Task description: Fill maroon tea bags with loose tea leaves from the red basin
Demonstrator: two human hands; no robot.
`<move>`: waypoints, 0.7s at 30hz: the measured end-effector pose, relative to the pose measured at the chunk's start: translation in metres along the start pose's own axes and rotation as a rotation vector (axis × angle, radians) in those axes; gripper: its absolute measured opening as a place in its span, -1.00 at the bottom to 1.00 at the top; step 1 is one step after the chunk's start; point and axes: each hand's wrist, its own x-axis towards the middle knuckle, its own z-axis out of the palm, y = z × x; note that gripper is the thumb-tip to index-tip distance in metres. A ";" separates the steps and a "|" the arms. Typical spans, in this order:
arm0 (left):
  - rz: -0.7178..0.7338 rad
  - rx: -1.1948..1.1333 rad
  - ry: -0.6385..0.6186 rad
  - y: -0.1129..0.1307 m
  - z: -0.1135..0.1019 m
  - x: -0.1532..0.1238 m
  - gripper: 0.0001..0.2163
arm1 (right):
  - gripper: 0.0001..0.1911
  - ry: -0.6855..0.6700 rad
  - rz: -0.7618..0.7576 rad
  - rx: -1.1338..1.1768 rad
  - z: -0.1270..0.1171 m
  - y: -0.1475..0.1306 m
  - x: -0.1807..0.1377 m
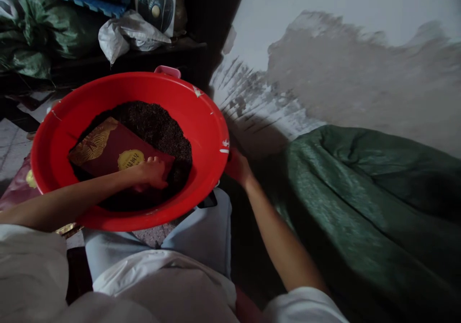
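Observation:
A wide red plastic basin [205, 121] is in front of me above my knees, with a bed of dark, loose, grainy material [158, 121] in it. On that material lies a flat maroon packet [111, 145] with gold patterns and a gold label. My left hand [153, 173] reaches into the basin, its fingers closed over the packet's right end. At the basin's right side, my right hand [237, 167] grips the outside near the rim; its fingertips are hidden in shadow.
A large green woven sack [353, 193] fills the right side, by a wall [324, 73] with peeling paint. Behind the basin are green sacks [61, 30], a white bag [122, 32] and a box fan [155, 6]. Another maroon package [18, 188] is at the left.

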 end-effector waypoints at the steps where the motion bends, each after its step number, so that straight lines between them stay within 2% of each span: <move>1: 0.008 -0.001 -0.012 -0.002 -0.002 0.002 -0.25 | -0.68 0.072 0.049 0.024 -0.008 0.003 0.006; 3: 0.029 -0.013 -0.039 -0.008 -0.006 0.007 -0.32 | -0.68 0.292 0.132 0.117 -0.028 0.006 0.016; 5: 0.041 -0.052 -0.080 -0.016 -0.010 0.010 -0.42 | -0.70 0.513 0.136 0.217 -0.052 -0.001 0.025; 6: 0.043 -0.075 -0.098 -0.021 -0.012 0.012 -0.47 | -0.70 0.578 0.102 0.249 -0.063 -0.010 0.028; 8: 0.046 -0.107 -0.132 -0.033 -0.014 0.014 -0.57 | -0.68 0.534 -0.042 0.251 -0.084 -0.037 0.033; 9: 0.042 -0.107 -0.143 -0.038 -0.014 0.015 -0.60 | -0.67 0.435 -0.128 0.237 -0.091 -0.055 0.034; 12: 0.008 -0.063 -0.102 -0.049 -0.013 0.018 -0.51 | -0.67 -0.122 -0.396 0.058 -0.092 -0.117 0.044; 14: 0.007 -0.055 -0.033 -0.046 -0.010 0.020 -0.40 | -0.64 -0.515 -0.536 -0.163 -0.077 -0.155 0.054; 16: 0.024 -0.039 -0.016 -0.037 -0.005 0.020 -0.35 | -0.54 -0.788 -0.558 -0.314 -0.057 -0.181 0.065; 18: 0.028 0.007 -0.062 -0.026 0.000 0.019 -0.38 | -0.42 -0.886 -0.574 -0.427 -0.038 -0.193 0.073; 21: 0.039 0.041 -0.111 -0.019 0.003 0.020 -0.51 | -0.18 -0.894 -0.525 -0.455 -0.018 -0.188 0.076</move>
